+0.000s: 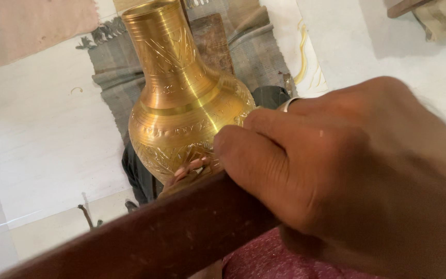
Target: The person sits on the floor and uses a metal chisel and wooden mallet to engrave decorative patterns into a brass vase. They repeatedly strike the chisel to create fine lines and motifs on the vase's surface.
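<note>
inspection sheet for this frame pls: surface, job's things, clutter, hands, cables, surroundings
surface: pale floor with a grey fringed mat under the work.
job's things: engraved brass vase, tilted, neck pointing away; dark wooden bar across the foreground.
clutter: small dark twig-like piece on the floor; wooden block behind the vase.
hands: right hand closed, fingertips against the vase's belly, what it holds is hidden; left hand mostly hidden, fingertips showing below the vase, grip unclear.
cables: nothing seen.
surroundings: pinkish cloth top left; woven item top right.
</note>
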